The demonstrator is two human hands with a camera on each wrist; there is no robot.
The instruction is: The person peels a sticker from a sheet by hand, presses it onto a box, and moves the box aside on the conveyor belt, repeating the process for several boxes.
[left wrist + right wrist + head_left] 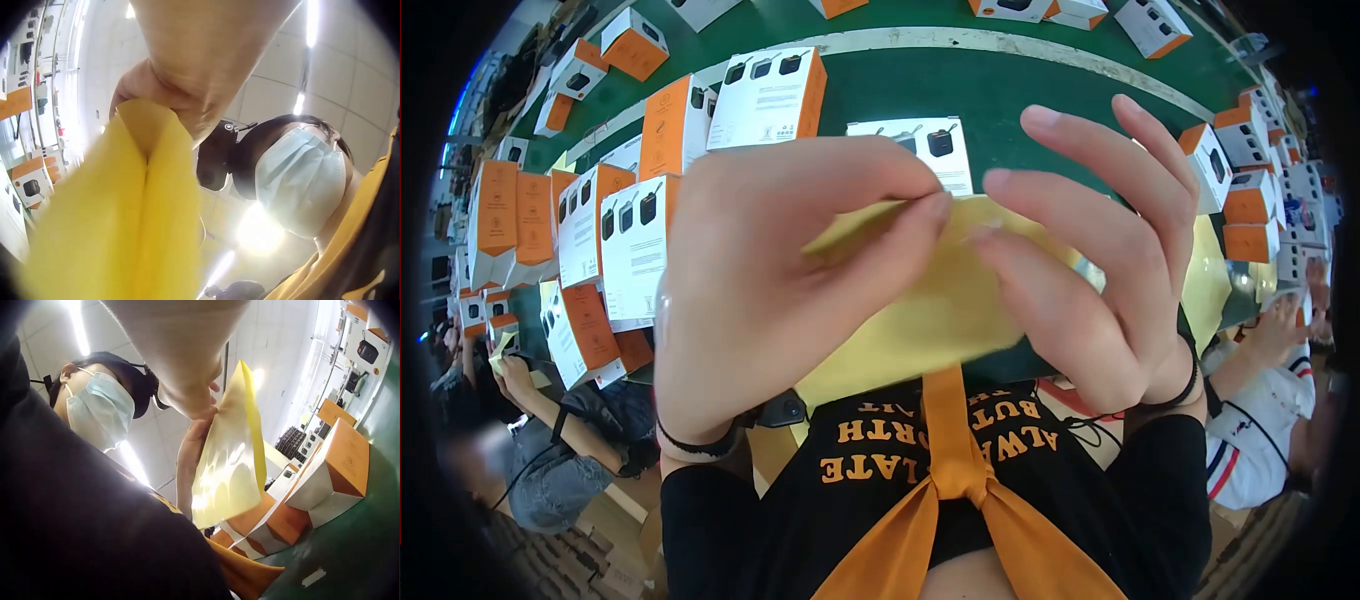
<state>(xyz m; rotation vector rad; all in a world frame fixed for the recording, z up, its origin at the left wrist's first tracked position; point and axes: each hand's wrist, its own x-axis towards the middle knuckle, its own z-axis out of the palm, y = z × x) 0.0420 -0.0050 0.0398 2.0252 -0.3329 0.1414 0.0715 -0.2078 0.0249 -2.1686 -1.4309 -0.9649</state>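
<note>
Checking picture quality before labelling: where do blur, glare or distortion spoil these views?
Head view: fisheye curves the green table, dark corners; centre sharp. Left wrist: yellow bag blurred up close, ceiling light flares. Right wrist: bag sharper with glossy sheen, ceiling washed out, black garment fills the foreground.

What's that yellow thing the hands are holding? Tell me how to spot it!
Look above the green table covered in orange-and-white boxes. Right in front, the left grip and right grip pinch a flat yellow bag. Unlike the boxes, it is plain, thin and held up in the air.
</note>
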